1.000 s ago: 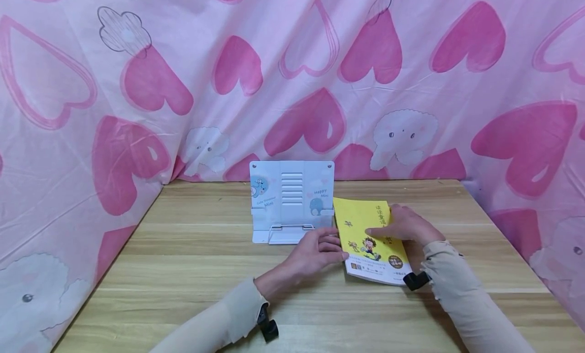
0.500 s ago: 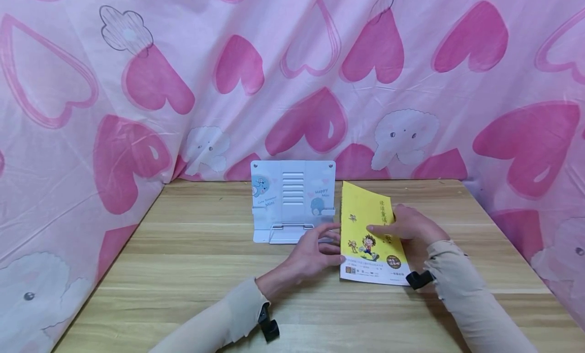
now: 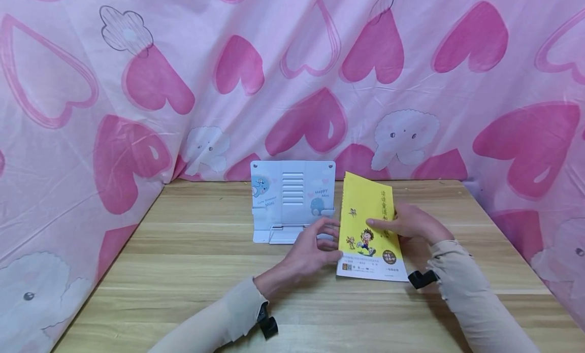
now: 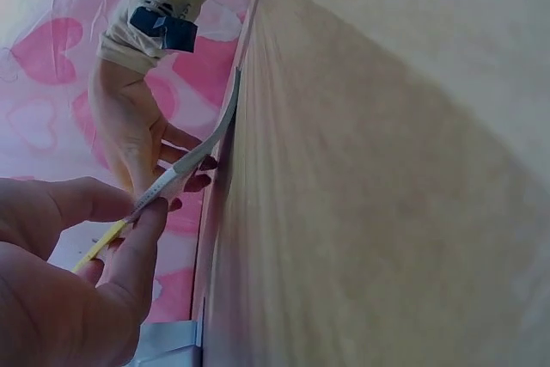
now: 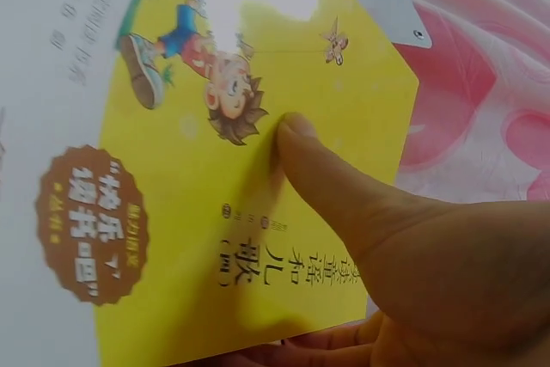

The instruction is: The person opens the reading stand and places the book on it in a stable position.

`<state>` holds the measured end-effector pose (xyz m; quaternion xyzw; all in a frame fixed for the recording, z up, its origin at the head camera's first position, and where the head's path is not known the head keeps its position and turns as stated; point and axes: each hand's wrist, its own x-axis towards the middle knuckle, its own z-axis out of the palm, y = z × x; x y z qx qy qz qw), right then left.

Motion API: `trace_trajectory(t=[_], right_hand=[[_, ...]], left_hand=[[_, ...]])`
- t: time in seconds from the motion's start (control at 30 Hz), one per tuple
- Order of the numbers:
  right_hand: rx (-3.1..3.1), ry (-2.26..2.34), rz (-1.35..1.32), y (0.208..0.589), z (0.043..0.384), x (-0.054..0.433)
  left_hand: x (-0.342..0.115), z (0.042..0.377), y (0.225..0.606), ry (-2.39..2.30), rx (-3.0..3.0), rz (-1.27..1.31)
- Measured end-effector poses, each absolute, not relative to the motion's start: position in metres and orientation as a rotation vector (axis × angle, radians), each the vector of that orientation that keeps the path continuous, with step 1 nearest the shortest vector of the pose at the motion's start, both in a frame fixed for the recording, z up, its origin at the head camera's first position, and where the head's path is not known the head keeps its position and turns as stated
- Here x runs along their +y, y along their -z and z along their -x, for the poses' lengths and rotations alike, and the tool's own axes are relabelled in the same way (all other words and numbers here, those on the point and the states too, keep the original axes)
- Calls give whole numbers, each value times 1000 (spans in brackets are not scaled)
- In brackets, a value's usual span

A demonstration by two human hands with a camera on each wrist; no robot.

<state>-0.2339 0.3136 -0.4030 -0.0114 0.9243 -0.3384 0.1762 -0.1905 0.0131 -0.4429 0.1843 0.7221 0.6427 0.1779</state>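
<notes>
A yellow-and-white children's book (image 3: 365, 205) is tilted up off the wooden table, its cover facing me. My right hand (image 3: 418, 223) grips its right side; in the right wrist view the thumb (image 5: 322, 178) lies across the cover and the other fingers go behind. At the lower left edge my left hand (image 3: 311, 249) pinches the book, its thumb and forefinger meeting on it in the left wrist view. Seen there edge-on, the book (image 4: 193, 156) bends slightly. Just left of the book stands a pale blue book stand (image 3: 292, 190), overlapped at its lower right by my left fingers.
The wooden table (image 3: 183, 282) runs back to a pink curtain (image 3: 292, 89) printed with hearts. A wire page holder (image 3: 291, 227) sits at the stand's base. Each wrist wears a black camera strap, the left one (image 3: 267, 322) low over the table.
The book has risen from lying nearly flat to leaning up, its top edge higher in view. Both hands keep their hold; the right hand has shifted slightly right, the stand stays put.
</notes>
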Motion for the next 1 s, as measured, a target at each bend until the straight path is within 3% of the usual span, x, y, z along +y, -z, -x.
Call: trace_trajectory(t=[0.6, 1.0], right_hand=[[2808, 1007, -38, 380, 231, 300], [2979, 1194, 121, 371, 227, 282]], left_hand=[[2, 202, 425, -1905, 2201, -597], [-19, 218, 407, -1934, 2266, -609]])
